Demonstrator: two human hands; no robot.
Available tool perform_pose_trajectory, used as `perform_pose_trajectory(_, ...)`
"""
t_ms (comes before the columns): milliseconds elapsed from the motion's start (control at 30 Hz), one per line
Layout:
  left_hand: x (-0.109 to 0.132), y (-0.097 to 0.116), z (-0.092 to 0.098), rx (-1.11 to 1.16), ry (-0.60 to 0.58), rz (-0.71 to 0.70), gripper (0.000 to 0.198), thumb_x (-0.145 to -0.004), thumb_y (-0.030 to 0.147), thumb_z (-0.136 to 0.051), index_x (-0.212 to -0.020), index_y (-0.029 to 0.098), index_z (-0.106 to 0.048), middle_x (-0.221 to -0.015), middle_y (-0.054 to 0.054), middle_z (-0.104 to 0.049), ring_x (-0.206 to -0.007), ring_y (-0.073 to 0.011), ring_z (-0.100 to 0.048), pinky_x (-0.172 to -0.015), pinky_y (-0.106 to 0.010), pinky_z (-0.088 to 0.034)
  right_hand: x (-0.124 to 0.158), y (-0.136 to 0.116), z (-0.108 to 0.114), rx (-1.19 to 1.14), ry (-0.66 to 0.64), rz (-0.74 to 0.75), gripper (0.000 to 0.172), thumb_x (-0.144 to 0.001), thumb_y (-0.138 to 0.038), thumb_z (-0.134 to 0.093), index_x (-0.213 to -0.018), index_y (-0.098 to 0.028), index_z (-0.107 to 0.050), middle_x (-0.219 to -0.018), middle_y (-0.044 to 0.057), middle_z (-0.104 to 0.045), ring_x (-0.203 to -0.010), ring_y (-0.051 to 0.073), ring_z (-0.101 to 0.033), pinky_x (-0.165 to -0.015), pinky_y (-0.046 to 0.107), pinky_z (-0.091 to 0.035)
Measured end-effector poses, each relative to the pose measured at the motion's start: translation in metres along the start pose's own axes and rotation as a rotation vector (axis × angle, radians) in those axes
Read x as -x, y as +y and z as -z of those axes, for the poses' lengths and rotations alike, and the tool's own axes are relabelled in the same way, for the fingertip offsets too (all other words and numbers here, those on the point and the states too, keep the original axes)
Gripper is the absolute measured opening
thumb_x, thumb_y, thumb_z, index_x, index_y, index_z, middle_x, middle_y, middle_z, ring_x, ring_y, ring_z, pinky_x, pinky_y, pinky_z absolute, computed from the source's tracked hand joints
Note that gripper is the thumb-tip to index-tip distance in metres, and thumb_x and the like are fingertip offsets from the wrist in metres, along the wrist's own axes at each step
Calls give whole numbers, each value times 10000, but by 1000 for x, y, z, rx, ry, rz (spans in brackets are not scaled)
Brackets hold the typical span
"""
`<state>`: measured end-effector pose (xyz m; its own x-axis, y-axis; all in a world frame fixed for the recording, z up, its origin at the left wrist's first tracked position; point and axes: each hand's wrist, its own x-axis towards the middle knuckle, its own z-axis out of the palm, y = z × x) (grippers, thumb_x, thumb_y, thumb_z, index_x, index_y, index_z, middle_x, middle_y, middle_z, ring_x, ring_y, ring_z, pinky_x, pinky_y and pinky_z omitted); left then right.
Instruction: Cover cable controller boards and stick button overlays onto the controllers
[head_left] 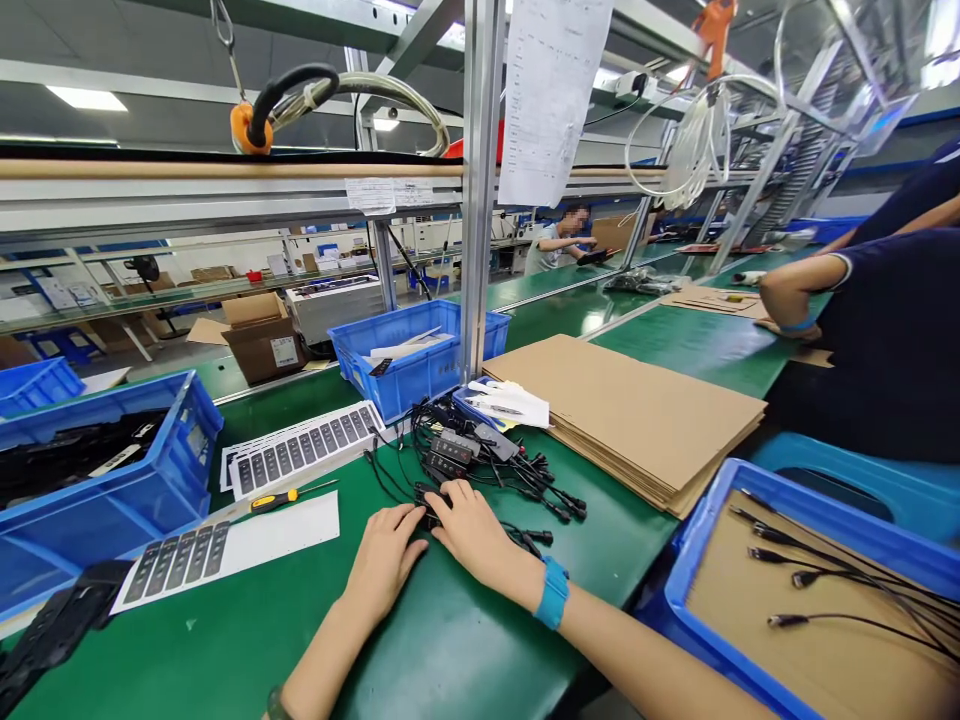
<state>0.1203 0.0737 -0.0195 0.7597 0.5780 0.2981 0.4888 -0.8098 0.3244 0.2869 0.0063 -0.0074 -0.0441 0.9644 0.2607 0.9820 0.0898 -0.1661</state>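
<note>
Both my hands rest on the green workbench (480,640), closed around a small black cable connector (429,508). My left hand (385,558) presses in from its left, and my right hand (478,532), with a blue wristband (553,593), covers it from the right. Behind them lies a tangle of black cables with small control boxes (480,462). To my left are a yellow-handled screwdriver (289,500) and printed sheets of dark keypad labels (180,560). A stack of flat cardboard sheets (630,415) sits to the right.
Blue bins stand on the bench: one with black parts (172,410), one with papers (397,375), one with cables on cardboard (720,490). A metal post (480,190) rises behind the cables. A co-worker's arm (795,290) reaches over the bench at right.
</note>
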Motion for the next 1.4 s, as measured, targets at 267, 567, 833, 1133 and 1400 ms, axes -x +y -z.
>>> perform_pose_trajectory(267, 5, -4, 4, 15, 40, 34, 200, -880, 285, -633, -1063, 207, -621, -1131, -100, -642, -1067, -281, -592, -933, -487, -481, 23, 20, 8, -348, -48, 17, 755, -767, -285, -729, -1435, -173, -397, -1381, 173, -452, -1295, 337, -408, -1050, 497, -419)
perform_pose_trajectory(567, -7, -4, -5, 85, -186, -156, 751, -898, 291, -578, -1529, 188, -185, -1588, -211, -249, -1476, -328, -220, -1171, -576, -254, 19, 24, 5, -369, -103, 8, 658, -765, -211, -718, -1374, -147, -476, -1284, 162, -555, -1211, 315, -513, -1033, 469, -432)
perform_pose_trajectory(833, 0, -9, -6, 39, -90, -161, 619, -886, 228, -565, -1460, 221, -333, -1374, -160, -503, -1306, -324, -474, -1140, -599, -315, -30, 30, 2, -311, -70, -45, 333, -937, -169, -478, -1238, -86, -595, -1160, 192, -635, -1064, 274, -621, -933, 400, -479)
perform_pose_trajectory(1133, 2, -18, -11, -1, -100, -196, 784, -933, 401, -524, -1560, 211, -93, -1632, -195, -22, -1492, -382, -25, -1158, -643, -217, -24, 33, 9, -193, -48, 61, 252, -866, -68, -518, -1020, -180, -683, -956, 70, -691, -865, 202, -644, -791, 295, -495)
perform_pose_trajectory(1400, -3, -26, -19, -66, -6, -229, 561, -951, 453, -476, -1452, 213, -393, -1502, -153, -441, -1415, -322, -368, -1159, -589, -288, -63, 40, 19, 121, 168, -175, 268, -915, -37, -411, -1100, -105, -591, -1104, 212, -568, -1046, 329, -503, -847, 477, -444)
